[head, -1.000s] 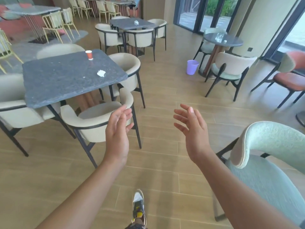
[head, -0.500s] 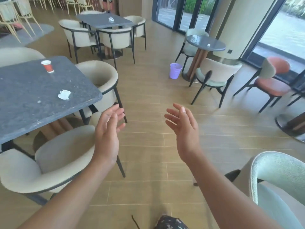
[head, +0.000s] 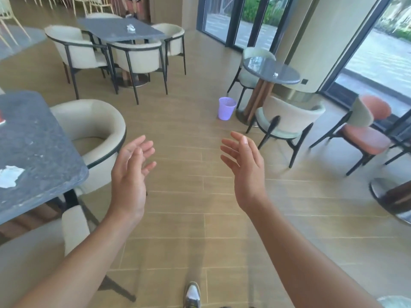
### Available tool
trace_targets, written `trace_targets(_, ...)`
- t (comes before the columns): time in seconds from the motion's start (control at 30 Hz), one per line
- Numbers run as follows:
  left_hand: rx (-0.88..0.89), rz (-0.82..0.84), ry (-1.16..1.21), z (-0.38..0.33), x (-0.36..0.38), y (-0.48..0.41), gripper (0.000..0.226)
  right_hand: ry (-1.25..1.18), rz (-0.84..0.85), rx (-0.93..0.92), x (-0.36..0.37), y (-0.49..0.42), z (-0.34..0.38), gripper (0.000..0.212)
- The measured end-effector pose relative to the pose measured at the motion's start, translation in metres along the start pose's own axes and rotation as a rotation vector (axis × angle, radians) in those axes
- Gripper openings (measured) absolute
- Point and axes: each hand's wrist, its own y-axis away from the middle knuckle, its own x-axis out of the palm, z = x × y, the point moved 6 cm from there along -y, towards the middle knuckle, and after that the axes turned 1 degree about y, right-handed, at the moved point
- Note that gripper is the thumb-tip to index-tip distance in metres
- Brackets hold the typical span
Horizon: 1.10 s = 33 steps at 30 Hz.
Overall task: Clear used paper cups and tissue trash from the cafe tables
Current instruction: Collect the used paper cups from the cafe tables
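My left hand [head: 131,174] and my right hand [head: 244,170] are raised in front of me over the floor, fingers relaxed and spread, holding nothing. A crumpled white tissue [head: 9,176] lies on the dark grey square table [head: 44,152] at my left. A red paper cup [head: 1,117] is cut off by the left edge on that table. More crumpled tissue [head: 131,28] sits on the far grey table [head: 111,30], and a small white scrap [head: 275,74] on the round table [head: 262,70]. A purple waste bin [head: 226,108] stands on the floor ahead.
Cream armchairs [head: 95,130] surround the near table, with more chairs [head: 138,56] at the far table. A pale green chair [head: 289,121] and an orange chair [head: 364,134] stand at the right. Glass doors [head: 222,18] line the back wall. A person stands far back.
I have walked forward and turned right: the near table slid to the left edge, the cup is almost out of view, and the purple bin is closer. Both hands stay raised and empty.
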Motion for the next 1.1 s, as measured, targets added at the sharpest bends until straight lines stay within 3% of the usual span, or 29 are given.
trace_targets(0.17,0.017,-0.074,0.025,0.020,0.020,-0.081,0.036,0.020,0.066,0.009,0.026,-0.097,-0.005,0.039)
trace_targets(0.37,0.061,-0.216,0.024,0.028,-0.011,-0.170,0.034,0.022,0.206,0.051,0.111,-0.180,-0.037,0.040)
trace_targets(0.77,0.140,-0.531,0.002,0.023,-0.179,-0.331,0.034,0.044,0.545,0.093,0.381,-0.282,-0.115,0.040)
trace_targets(1.1,0.216,-0.826,-0.069,-0.007,-0.311,-0.373,0.031,0.030,0.882,0.185,0.579,-0.277,-0.176,0.040)
